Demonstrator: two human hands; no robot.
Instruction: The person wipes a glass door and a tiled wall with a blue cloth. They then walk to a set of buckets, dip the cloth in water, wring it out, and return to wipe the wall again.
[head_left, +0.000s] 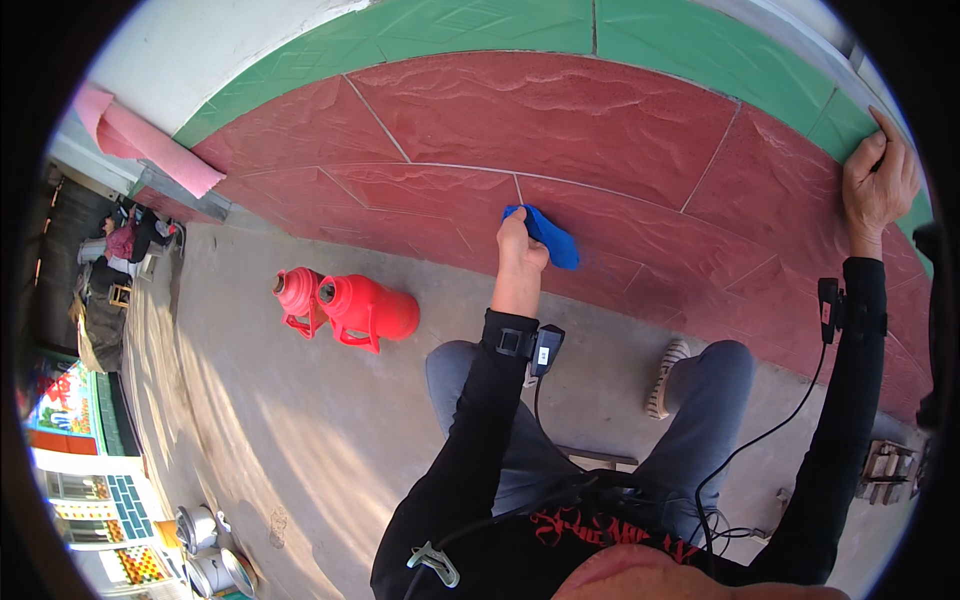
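A blue cloth (553, 238) is gripped in my left hand (520, 241), against the lower part of a wall faced with red textured tiles (540, 120). My right hand (879, 174) rests at the far right on the green tile band (675, 45) along the wall's top edge, its index finger stretched out and nothing seen in it. Pale joint lines run between the red tiles. Black sleeves cover both arms, and each wrist carries a strapped device with a cable.
Two red thermos flasks (379, 309) stand on the concrete floor (300, 420) to the left. A pink cloth (157, 142) hangs over the wall's left end. Buckets (199, 529) stand lower left, a seated person (127, 238) is far left, and stacked blocks (889, 469) lie at right.
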